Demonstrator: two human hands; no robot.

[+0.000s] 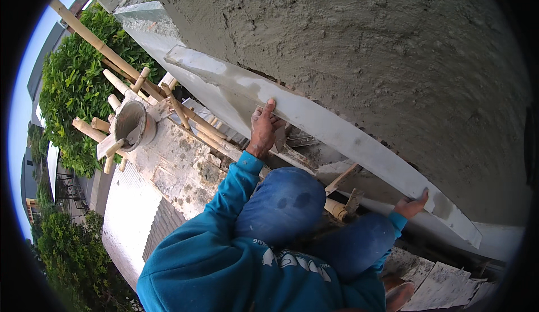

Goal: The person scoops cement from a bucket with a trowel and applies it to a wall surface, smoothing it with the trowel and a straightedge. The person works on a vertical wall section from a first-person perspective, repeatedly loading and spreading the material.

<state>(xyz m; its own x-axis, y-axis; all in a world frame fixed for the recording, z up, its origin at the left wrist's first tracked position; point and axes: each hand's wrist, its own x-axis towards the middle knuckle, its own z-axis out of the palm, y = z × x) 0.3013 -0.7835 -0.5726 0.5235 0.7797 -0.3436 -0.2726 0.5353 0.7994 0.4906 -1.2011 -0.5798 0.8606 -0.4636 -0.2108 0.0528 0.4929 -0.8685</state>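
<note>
A long, pale straightedge (331,129) slants from upper left to lower right along the foot of a wall coated in rough grey mortar (365,48). Grey smears mark its face. My left hand (264,129) grips its lower edge left of the middle, thumb up on the face and fingers curled beneath. Near the right end, my right hand (411,204) holds the same edge with its thumb on the face; its other fingers are mostly hidden behind. Whether the straightedge touches the mortar along its whole length, I cannot tell.
Bamboo poles (95,40) form scaffolding on the left. A mortar-crusted bucket (135,125) stands on a stained board platform (174,157). Below lie a corrugated metal roof (132,200) and trees (73,82). My bent knees (281,205) are close under the straightedge; planks (443,287) lie at lower right.
</note>
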